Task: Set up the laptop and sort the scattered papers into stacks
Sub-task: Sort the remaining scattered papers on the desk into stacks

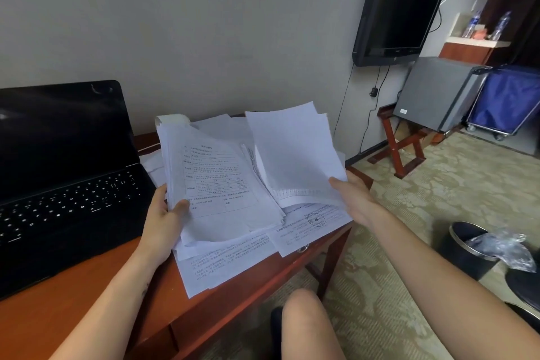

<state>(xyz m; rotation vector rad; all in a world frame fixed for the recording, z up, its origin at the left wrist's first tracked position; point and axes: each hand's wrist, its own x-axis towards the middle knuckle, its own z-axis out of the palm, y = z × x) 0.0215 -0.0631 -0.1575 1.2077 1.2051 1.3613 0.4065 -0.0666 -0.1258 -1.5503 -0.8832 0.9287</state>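
An open black laptop (64,181) stands on the left of the wooden desk (96,295), its screen dark. My left hand (163,222) grips a thick sheaf of printed papers (216,184) by its lower left corner, thumb on top. My right hand (355,202) pinches a few blank sheets (295,149) by their lower right corner, held up to the right of the sheaf. More printed sheets (230,263) lie flat on the desk under both, and one stamped sheet (315,222) hangs over the desk's right edge.
A roll of tissue (172,119) sits at the back of the desk. A wall TV (400,6) hangs to the right. On the carpet stand a luggage rack (400,143), a grey fridge (435,93), a blue cart (505,99) and a black bin (470,248).
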